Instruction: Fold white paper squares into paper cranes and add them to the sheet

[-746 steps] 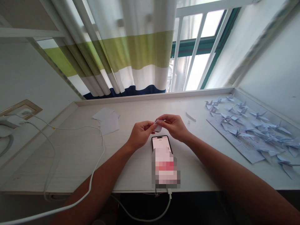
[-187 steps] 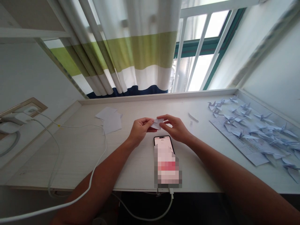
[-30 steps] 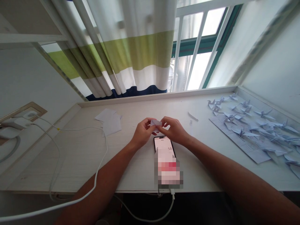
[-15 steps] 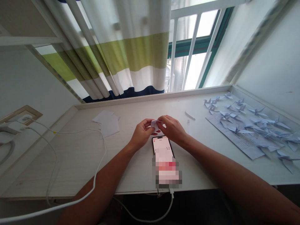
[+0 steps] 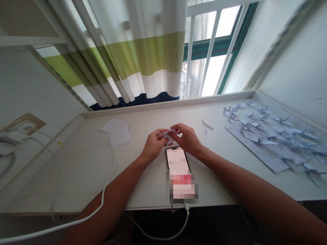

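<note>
A small folded piece of white paper (image 5: 169, 136) is held up between my two hands, just above the top end of a phone. My left hand (image 5: 154, 144) pinches its left side, thumb in front and fingers behind. At its upper right edge, my right hand (image 5: 187, 136) grips it between thumb and fingertips. Part of the paper is covered by the fingers. The phone (image 5: 176, 156) lies face up below the hands, its screen lit and partly blurred out, with a white cable plugged into its near end.
Several folded paper cranes (image 5: 259, 140) spread over the right side of the white desk (image 5: 143, 183), some on a written sheet (image 5: 265, 159). Loose white paper sheets (image 5: 119, 133) lie at left. Paper strips (image 5: 207, 125) rest beyond my right wrist. A white cable (image 5: 114, 160) crosses my left forearm.
The folded paper is turned slightly between my fingers and shows a broader face. My right hand has shifted slightly; both hands keep their hold.
</note>
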{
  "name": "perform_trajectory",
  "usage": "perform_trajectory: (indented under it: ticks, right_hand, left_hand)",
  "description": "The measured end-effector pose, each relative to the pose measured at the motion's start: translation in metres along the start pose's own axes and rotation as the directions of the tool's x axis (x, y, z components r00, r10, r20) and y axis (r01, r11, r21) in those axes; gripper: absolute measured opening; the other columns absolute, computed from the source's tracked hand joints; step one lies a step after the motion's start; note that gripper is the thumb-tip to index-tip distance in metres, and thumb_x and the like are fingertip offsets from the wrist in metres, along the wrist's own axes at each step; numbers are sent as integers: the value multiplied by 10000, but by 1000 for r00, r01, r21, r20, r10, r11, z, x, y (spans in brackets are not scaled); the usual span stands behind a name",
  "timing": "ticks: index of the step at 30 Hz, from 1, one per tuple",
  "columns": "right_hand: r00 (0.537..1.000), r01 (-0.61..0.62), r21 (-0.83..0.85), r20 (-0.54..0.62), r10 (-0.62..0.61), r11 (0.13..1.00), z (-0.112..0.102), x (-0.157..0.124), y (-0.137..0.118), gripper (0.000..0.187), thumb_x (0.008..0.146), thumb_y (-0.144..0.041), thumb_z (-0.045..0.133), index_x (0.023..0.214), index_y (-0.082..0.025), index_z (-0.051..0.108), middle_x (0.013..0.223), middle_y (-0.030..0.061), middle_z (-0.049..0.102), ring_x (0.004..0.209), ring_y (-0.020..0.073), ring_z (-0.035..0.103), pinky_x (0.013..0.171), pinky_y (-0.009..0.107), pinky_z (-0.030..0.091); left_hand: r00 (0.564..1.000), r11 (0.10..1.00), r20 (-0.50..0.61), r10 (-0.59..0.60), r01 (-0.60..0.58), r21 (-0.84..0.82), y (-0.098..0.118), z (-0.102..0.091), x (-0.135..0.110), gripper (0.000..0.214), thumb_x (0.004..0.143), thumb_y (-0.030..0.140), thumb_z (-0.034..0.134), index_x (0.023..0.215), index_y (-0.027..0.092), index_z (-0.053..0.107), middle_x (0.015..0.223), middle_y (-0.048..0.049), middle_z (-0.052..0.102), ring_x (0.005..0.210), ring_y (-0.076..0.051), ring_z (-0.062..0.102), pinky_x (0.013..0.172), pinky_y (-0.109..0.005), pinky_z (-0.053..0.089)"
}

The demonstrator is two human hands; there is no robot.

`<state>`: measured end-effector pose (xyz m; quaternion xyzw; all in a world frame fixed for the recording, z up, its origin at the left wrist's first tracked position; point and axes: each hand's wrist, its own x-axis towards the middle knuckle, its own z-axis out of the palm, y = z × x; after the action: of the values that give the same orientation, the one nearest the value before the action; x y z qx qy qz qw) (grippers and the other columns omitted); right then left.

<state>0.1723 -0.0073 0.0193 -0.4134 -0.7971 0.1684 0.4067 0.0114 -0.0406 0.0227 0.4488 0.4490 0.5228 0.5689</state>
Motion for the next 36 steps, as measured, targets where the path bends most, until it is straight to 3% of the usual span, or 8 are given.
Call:
perform_trajectory:
  ticks: [6, 9, 12, 17, 22, 26, 32, 36]
  right_hand:
    - [995, -93, 63, 26, 92, 994, 3, 1, 2, 65, 901, -222, 648, 897, -177, 694, 868, 50, 697, 745, 167, 651, 703, 291, 526]
    - [997, -68, 79, 41, 65, 994, 3, 1, 2, 85, 899, -197, 633, 830, -184, 681, 841, 40, 696, 752, 161, 645, 710, 279, 520]
    - [995, -80, 78, 65, 75, 994, 1, 1, -1, 73, 910, -209, 623, 865, -191, 678, 828, 28, 721, 754, 161, 654, 706, 274, 501]
    - [979, -184, 98, 108, 174, 978, 0, 1, -6, 125, 918, -259, 626, 854, -187, 706, 724, 10, 723, 654, 153, 642, 630, 266, 465]
    - [1000, -13, 63, 29, 11, 998, 2, -1, -5, 140, 906, -141, 603, 976, -184, 717, 914, 53, 746, 800, 171, 674, 750, 286, 510]
    - [999, 37, 55, -21, -36, 998, 0, -2, -3, 130, 937, -170, 591, 1007, -190, 699, 930, 58, 741, 820, 178, 686, 776, 301, 532]
    - [981, 189, 16, 51, -190, 982, -2, -1, 2, 185, 948, -128, 555, 1049, -214, 684, 1023, 80, 742, 936, 215, 695, 830, 344, 541]
    - [999, 47, 57, -4, -47, 997, -2, -2, -5, 155, 941, -197, 596, 1089, -210, 642, 981, 74, 758, 906, 220, 717, 825, 355, 549]
  left_hand:
    - [1000, 1000, -17, 7, -6, 16, -4, 0, 0, 280, 760, 245, 763, 998, 143, 658, 950, -65, 757, 809, -169, 710, 782, -356, 612]
    - [993, 970, -21, 120, -112, 215, -5, -3, 0, 256, 832, 360, 723, 976, 151, 693, 957, -71, 750, 796, -172, 705, 716, -303, 595]
    - [968, 881, -19, 249, -218, 419, -4, -8, 1, 258, 871, 394, 684, 958, 160, 750, 912, -68, 759, 761, -173, 697, 674, -275, 571]
    - [945, 795, -4, 327, -273, 542, -5, -14, 4, 210, 888, 353, 664, 962, 190, 775, 882, -46, 775, 710, -163, 686, 653, -270, 554]
    - [901, 676, 44, 432, -356, 646, -4, -13, 3, 143, 896, 270, 635, 923, 201, 758, 931, -39, 773, 844, -178, 709, 695, -269, 572]
    - [864, 566, 63, 499, -381, 731, -1, -14, 2, 90, 860, 201, 639, 848, 198, 728, 865, -28, 751, 782, -168, 690, 651, -267, 571]
    - [832, 435, 153, 534, -425, 794, 0, -17, -1, 343, 816, 111, 661, 1131, 241, 699, 1013, -29, 765, 891, -182, 708, 705, -281, 581]
    - [846, 430, 116, 520, -377, 820, 3, -15, -4, 231, 877, 181, 637, 1079, 246, 729, 1025, -29, 782, 751, -164, 711, 707, -293, 571]
